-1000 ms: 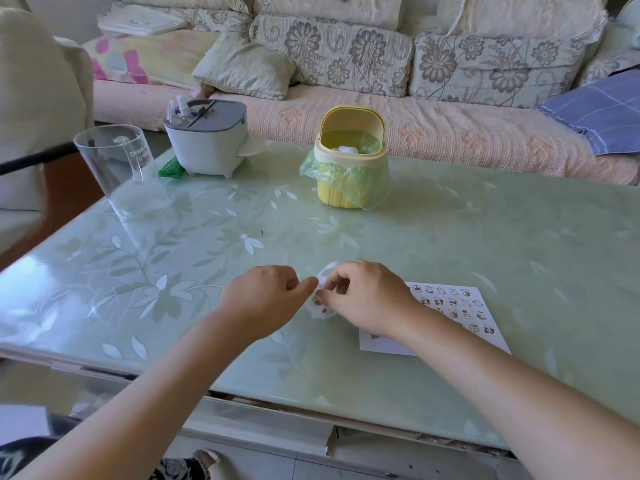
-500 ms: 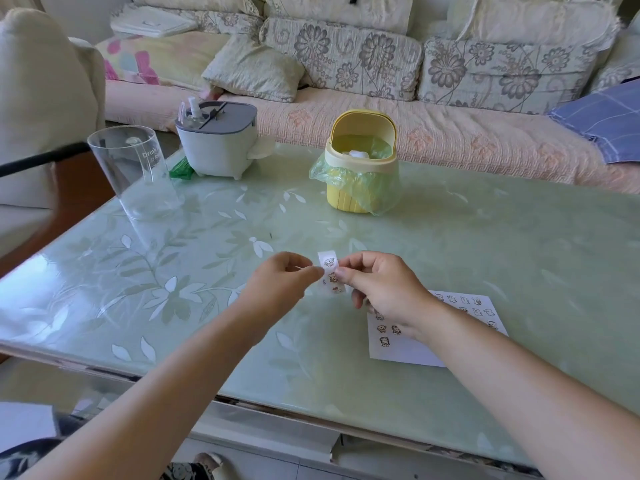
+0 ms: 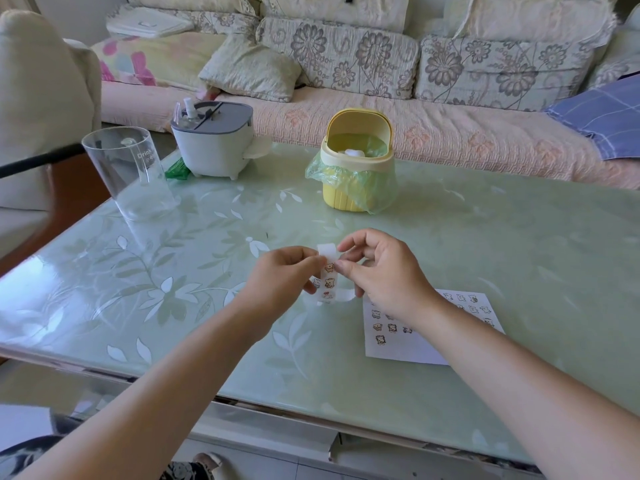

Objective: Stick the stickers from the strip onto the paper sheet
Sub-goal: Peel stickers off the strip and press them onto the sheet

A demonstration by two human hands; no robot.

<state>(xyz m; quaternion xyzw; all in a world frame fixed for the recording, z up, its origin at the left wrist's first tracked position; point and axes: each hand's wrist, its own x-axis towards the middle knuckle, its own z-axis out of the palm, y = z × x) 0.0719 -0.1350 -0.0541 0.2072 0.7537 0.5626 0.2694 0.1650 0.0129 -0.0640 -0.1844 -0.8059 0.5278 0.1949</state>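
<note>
**Sticker strip held up between both hands above the worktop**

The sticker strip [image 3: 328,281] hangs upright in the air, just above the pale green worktop [image 3: 485,237] and near its front edge. Small animal stickers run down its face, its top end is bare white, and its lower end curls away to the right.

The left hand [image 3: 278,284] pinches the strip's left edge between thumb and forefinger, its other fingers curled under. The right hand [image 3: 381,277] pinches the right edge near the topmost sticker, with the forefinger arched above the bare top end.

The paper sheet [image 3: 398,349] lies flat on the worktop just right of the strip, partly hidden under the right wrist and forearm. Rows of the same small stickers already cover its upper part, while its lower part is plain white.

Farther back, near the middle of the worktop, stands a small yellow bin [image 3: 346,199] lined with a green bag, its lid tipped up. To the far left stand a clear plastic cup [image 3: 126,174] and a white and grey appliance [image 3: 214,147]. A floral-cushioned sofa [image 3: 381,109] runs behind the worktop.
</note>
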